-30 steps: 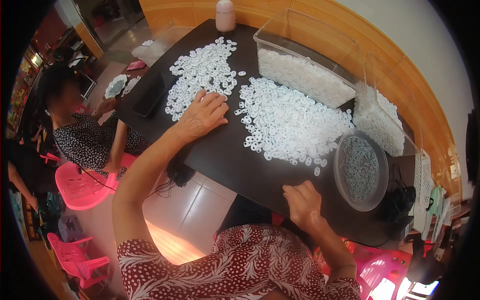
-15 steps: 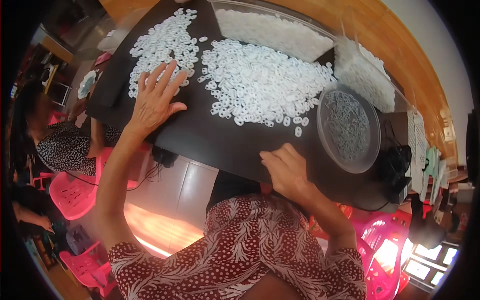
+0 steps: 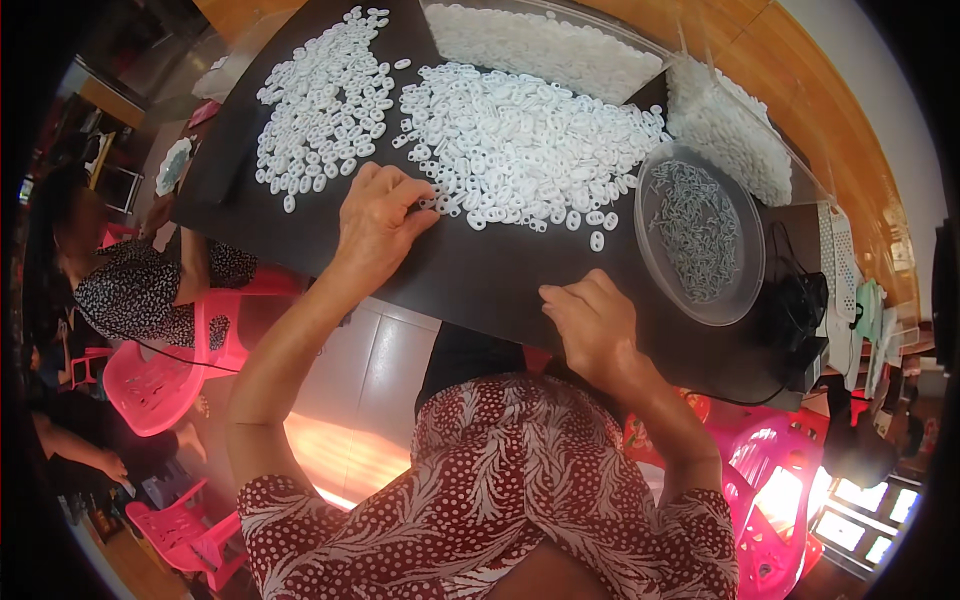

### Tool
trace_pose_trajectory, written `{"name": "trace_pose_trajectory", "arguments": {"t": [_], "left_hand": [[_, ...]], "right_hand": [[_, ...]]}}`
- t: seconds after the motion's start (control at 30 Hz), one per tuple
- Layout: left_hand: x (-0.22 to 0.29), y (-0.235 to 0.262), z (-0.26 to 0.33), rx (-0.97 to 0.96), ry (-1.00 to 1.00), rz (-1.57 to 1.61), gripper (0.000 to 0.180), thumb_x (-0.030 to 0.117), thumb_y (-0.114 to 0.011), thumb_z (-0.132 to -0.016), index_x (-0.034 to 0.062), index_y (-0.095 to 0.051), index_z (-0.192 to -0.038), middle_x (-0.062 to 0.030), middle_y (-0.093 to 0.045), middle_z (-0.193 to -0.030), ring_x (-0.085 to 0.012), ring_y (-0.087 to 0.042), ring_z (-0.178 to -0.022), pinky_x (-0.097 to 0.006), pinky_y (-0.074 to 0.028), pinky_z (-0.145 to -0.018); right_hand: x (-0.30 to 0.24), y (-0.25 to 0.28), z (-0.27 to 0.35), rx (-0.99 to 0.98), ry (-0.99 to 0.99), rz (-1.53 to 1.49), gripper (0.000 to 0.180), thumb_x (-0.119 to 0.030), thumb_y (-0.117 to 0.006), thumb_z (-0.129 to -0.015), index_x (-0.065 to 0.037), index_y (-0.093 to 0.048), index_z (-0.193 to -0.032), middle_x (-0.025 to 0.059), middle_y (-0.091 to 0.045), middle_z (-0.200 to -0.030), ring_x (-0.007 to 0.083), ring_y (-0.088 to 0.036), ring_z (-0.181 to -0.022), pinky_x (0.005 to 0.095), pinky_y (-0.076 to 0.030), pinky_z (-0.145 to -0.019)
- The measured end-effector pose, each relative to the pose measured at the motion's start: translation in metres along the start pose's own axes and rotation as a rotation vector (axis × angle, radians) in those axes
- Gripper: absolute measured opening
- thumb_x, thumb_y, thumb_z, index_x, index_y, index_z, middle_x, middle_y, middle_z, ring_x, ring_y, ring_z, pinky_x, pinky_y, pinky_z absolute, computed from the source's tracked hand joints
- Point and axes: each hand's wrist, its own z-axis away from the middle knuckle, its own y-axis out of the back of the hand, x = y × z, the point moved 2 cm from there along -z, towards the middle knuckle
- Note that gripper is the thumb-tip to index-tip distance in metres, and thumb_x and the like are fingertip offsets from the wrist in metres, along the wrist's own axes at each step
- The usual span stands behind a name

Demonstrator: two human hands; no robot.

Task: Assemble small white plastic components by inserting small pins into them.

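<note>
At the near left edge of a large pile of white oval two-hole plastic pieces [image 3: 530, 145], my left hand [image 3: 378, 222] has its thumb and forefinger closed on a white two-hole plastic piece [image 3: 426, 204]. My right hand [image 3: 592, 325] hovers over the table's near edge, fingers curled and pressed together; whatever they hold, if anything, is hidden. To its right, a clear round tub [image 3: 752, 235] contains many small grey metal screws [image 3: 693, 230]. A second, smaller heap of the white pieces [image 3: 325, 105] is spread over the far left of the dark table [image 3: 450, 275].
Two clear bins of white parts [image 3: 545, 50] [image 3: 730, 130] stand along the back. A black cable and dark bundle [image 3: 795, 305] lie beyond the tub on the right. Another person [image 3: 135, 285] sits at the left, near pink plastic chairs [image 3: 150, 390].
My left hand has moved right from the smaller heap to the large pile's edge, its spread fingers now closed. My right hand has shifted slightly right, still curled.
</note>
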Motion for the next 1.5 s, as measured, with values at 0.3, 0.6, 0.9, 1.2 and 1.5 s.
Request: {"name": "trace_pose_trajectory", "arguments": {"t": [0.3, 0.6, 0.9, 1.2, 1.5], "left_hand": [[0.007, -0.013, 0.000, 0.076, -0.042, -0.020, 0.027, 0.001, -0.073, -0.068, 0.0092, -0.066, -0.092, -0.0029, -0.056, -0.078, -0.0218, -0.051, -0.079, -0.034, -0.042, -0.067], [0.006, -0.015, 0.002, 0.104, -0.074, -0.024, 0.026, -0.003, -0.071, -0.067, 0.0073, -0.063, -0.090, -0.0040, -0.055, -0.073, -0.0231, -0.051, -0.073, -0.034, -0.043, -0.063], [0.026, -0.026, 0.005, 0.212, 0.163, 0.296, 0.019, -0.005, -0.067, -0.076, 0.0007, -0.062, -0.093, -0.0055, -0.059, -0.075, -0.0178, -0.058, -0.068, -0.027, -0.046, -0.061], [0.068, -0.039, 0.010, -0.015, 0.529, 1.149, 0.023, 0.007, -0.066, -0.088, -0.0011, -0.063, -0.108, 0.0025, -0.059, -0.089, -0.0039, -0.053, -0.081, -0.016, -0.042, -0.074], [0.103, -0.054, 0.022, 0.028, 0.342, 0.850, 0.012, 0.003, -0.063, -0.085, 0.0015, -0.065, -0.096, -0.0043, -0.058, -0.085, -0.0123, -0.054, -0.080, -0.024, -0.044, -0.073]], "right_hand": [[-0.004, 0.001, 0.004, 0.001, -0.004, -0.018, 0.024, 0.002, -0.070, -0.067, 0.002, -0.064, -0.091, 0.0076, -0.056, -0.073, 0.0228, -0.050, -0.064, 0.0325, -0.043, -0.053], [-0.005, 0.002, 0.005, 0.022, -0.003, -0.018, 0.022, 0.002, -0.070, -0.068, 0.002, -0.063, -0.090, 0.0080, -0.055, -0.072, 0.0231, -0.050, -0.063, 0.0328, -0.043, -0.053], [0.001, -0.002, 0.002, 0.061, -0.072, -0.027, 0.020, 0.002, -0.069, -0.071, 0.001, -0.064, -0.091, 0.0089, -0.058, -0.074, 0.0252, -0.052, -0.066, 0.0341, -0.044, -0.055], [0.003, -0.011, -0.015, 0.190, -0.500, -0.392, 0.013, -0.002, -0.066, -0.078, 0.000, -0.064, -0.090, 0.0106, -0.061, -0.079, 0.0238, -0.057, -0.068, 0.0331, -0.046, -0.059], [0.005, -0.013, -0.004, 0.279, -0.619, -0.575, 0.007, -0.005, -0.066, -0.080, -0.001, -0.063, -0.085, 0.0105, -0.061, -0.076, 0.0234, -0.061, -0.070, 0.0316, -0.048, -0.063]]}}
